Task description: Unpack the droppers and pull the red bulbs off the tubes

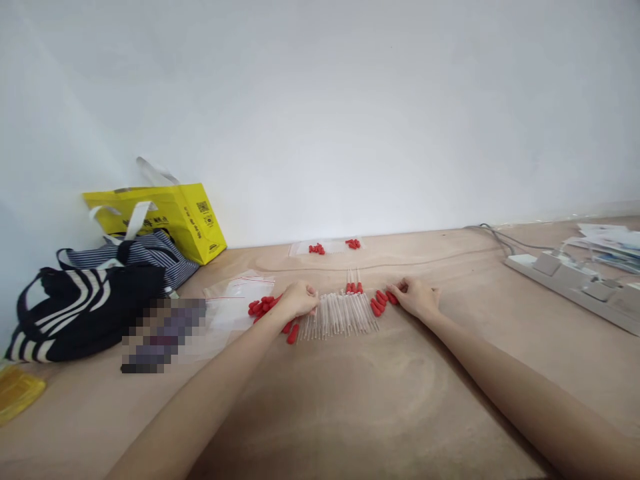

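Many clear thin dropper tubes (345,315) lie side by side in a row on the wooden table. My left hand (301,299) is at the row's left end, fingers pinched together; what they hold, if anything, is too small to make out. Under and beside that wrist lies a heap of red rubber dropper bulbs (260,307). At the row's right, my right hand (416,298) closes its fingertips on a red rubber bulb (391,298), next to several loose bulbs (378,304). Just behind the row, 3 droppers (354,287) have red bulbs fitted on their near ends.
Clear plastic bags (240,300) lie left of the heap. Farther back, bagged red-bulb droppers (317,249) rest near the wall. A yellow bag (200,223) and a black striped bag (95,310) stand left. A power strip (575,287) with cables and papers (613,240) are right.
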A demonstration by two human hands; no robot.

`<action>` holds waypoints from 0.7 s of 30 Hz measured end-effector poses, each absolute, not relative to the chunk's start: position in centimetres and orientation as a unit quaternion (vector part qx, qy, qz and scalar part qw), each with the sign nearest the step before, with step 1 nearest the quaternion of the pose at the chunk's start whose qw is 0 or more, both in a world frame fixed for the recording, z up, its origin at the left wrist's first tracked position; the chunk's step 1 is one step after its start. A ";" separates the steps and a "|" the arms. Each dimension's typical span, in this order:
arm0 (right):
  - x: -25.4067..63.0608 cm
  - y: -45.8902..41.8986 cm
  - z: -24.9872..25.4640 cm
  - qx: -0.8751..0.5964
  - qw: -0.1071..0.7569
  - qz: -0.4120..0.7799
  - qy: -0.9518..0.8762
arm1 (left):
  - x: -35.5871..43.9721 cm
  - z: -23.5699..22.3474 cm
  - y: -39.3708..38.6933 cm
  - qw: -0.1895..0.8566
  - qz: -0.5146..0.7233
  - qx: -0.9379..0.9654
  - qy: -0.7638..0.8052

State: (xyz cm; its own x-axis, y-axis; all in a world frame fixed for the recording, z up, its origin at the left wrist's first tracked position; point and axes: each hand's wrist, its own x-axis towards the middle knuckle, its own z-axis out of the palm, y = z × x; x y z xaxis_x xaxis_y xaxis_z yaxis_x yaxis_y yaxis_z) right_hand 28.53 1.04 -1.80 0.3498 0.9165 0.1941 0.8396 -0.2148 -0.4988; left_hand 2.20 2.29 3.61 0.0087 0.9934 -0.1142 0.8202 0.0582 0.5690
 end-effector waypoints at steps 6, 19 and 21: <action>28.3 0.7 -1.6 -0.780 0.255 0.077 -0.567 | 2.6 3.5 1.3 0.208 0.149 0.699 0.668; 25.4 2.9 1.4 -0.759 0.218 0.058 -0.611 | -0.1 0.2 -3.8 -0.029 0.351 0.792 0.499; 23.9 4.0 1.7 -0.762 0.200 0.070 -0.612 | -0.2 -0.2 -4.1 -0.051 0.361 0.792 0.489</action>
